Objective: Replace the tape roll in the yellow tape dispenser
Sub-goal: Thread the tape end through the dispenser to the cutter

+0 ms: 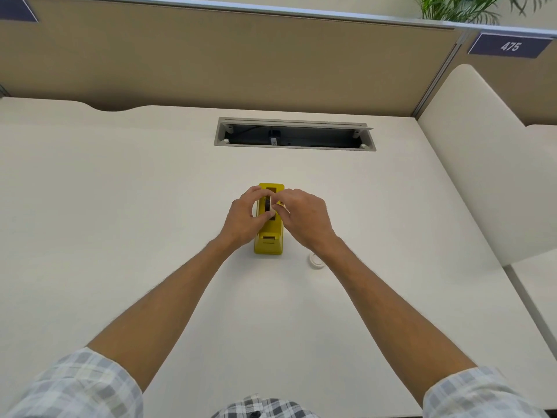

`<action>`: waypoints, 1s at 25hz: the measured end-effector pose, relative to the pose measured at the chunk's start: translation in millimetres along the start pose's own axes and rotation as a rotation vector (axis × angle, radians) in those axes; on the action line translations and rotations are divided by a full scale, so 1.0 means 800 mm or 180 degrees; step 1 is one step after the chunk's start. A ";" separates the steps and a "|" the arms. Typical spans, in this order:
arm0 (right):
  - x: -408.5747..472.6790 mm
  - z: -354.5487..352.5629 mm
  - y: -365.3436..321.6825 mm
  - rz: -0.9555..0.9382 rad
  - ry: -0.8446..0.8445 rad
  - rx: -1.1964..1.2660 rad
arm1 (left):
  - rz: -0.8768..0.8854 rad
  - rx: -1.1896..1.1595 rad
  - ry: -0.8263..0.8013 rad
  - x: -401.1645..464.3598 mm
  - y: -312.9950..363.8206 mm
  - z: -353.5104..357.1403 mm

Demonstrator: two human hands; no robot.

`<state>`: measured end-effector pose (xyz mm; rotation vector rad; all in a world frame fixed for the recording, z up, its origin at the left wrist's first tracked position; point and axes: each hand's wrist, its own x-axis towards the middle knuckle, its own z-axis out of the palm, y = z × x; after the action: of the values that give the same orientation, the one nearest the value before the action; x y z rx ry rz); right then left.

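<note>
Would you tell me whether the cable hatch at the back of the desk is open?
Open: the cable hatch shows its dark recess and a cable inside.

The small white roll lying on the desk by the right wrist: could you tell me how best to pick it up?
The white roll lies flat on the desk, so probably come from above and pinch its outer rim on opposite sides. The right hand is nearest.

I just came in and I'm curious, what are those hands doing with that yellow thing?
A person is changing the tape in a yellow tape dispenser on the white desk. The left hand and right hand pinch a tape roll at its slot. Another small white roll lies beside it.
</note>
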<state>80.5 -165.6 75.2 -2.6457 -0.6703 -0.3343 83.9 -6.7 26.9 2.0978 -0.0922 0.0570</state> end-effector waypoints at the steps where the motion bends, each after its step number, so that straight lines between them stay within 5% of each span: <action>1: -0.006 0.001 -0.003 0.0002 0.0138 0.0030 | 0.0002 0.0044 -0.0018 0.000 -0.001 0.000; 25: -0.048 0.027 -0.026 0.0429 0.0556 0.0075 | 0.0207 0.0446 -0.0204 -0.002 -0.013 -0.001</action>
<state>40.2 -155.2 50.2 -2.5851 -0.4356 -0.5076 83.4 -0.5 18.7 2.2369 -0.2005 0.0362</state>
